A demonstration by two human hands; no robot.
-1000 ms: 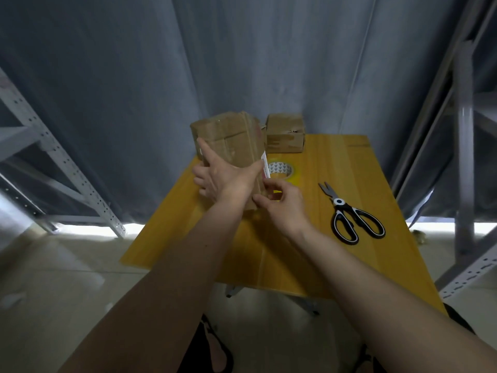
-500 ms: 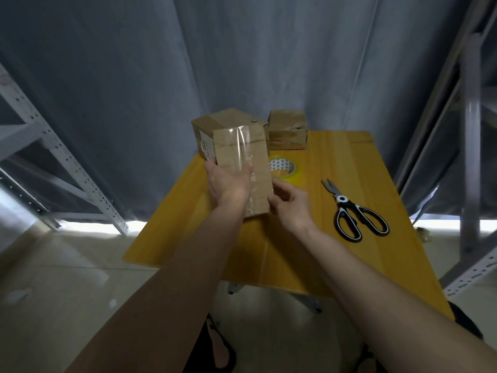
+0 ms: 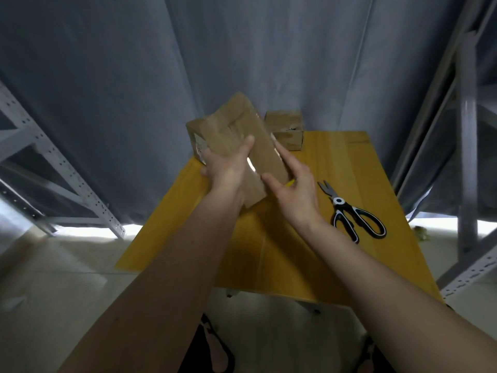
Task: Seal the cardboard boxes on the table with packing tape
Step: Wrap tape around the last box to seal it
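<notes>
table (image 3: 309, 259): yellow wood top; the boxes, scissors and both hands are seen over its far half.
held box (image 3: 236, 135): flat brown cardboard, lifted off the table & tilted, far end up toward the curtain. Judged light, since it is carried w/ one palm; walls stiff enough but likely to dent if squeezed mid-panel. Glossy tape strip on top face judged slippery, so best taken by the long edges or corners, bare cardboard.
second box (image 3: 285, 130): smaller, at the far table edge, just behind the held one; taped or not can't be told.
scissors (image 3: 355, 216): black/white handles, lying to the right, apart from the hands.
left hand (image 3: 228, 168): palm laid flat on the top face, fingers wrapped round the left edge; box is gripped.
right hand (image 3: 295, 189): fingers spread, resting against the right long edge; nothing pinched.
tape roll: only a yellow sliver is seen by the right hand, probably the roll.
</notes>
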